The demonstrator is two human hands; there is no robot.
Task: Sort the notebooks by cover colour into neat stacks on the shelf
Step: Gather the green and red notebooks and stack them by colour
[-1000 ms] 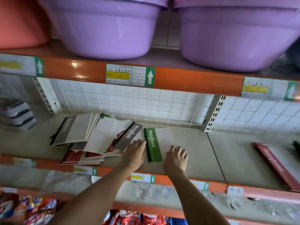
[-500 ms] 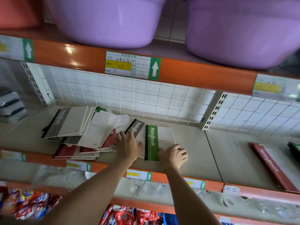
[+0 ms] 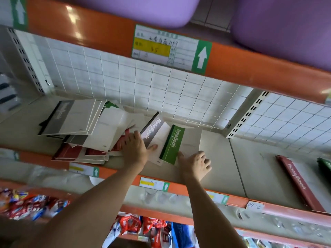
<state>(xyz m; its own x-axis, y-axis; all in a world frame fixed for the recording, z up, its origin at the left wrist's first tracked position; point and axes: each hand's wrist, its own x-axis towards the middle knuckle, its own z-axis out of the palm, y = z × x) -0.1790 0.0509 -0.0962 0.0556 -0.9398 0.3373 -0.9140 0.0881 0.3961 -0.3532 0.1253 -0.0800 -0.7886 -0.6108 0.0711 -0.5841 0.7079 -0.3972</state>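
A green-banded notebook (image 3: 172,144) lies on the beige shelf (image 3: 223,169), angled. My right hand (image 3: 196,164) holds its near right corner, thumb on the cover and fingers curled at the edge. Just left of it lies a grey-banded notebook (image 3: 152,130). My left hand (image 3: 135,149) rests flat on that one, with the thumb on its pale cover and the fingers reaching over the red notebooks (image 3: 71,153) at the bottom of a messy pile. The pile (image 3: 93,126) holds several grey, red and pale covers, and a green corner pokes out behind it.
A red-banded notebook (image 3: 295,179) and the edge of a green one (image 3: 325,164) lie on the shelf section to the right. A white wire grid (image 3: 161,90) backs the shelf. Purple basins (image 3: 286,29) sit on the shelf above, snack packets (image 3: 134,224) below.
My left hand slid from the shelf front up onto the grey notebook and the pile. My right hand moved to the green notebook's near corner and curled on it; the green notebook turned slightly.
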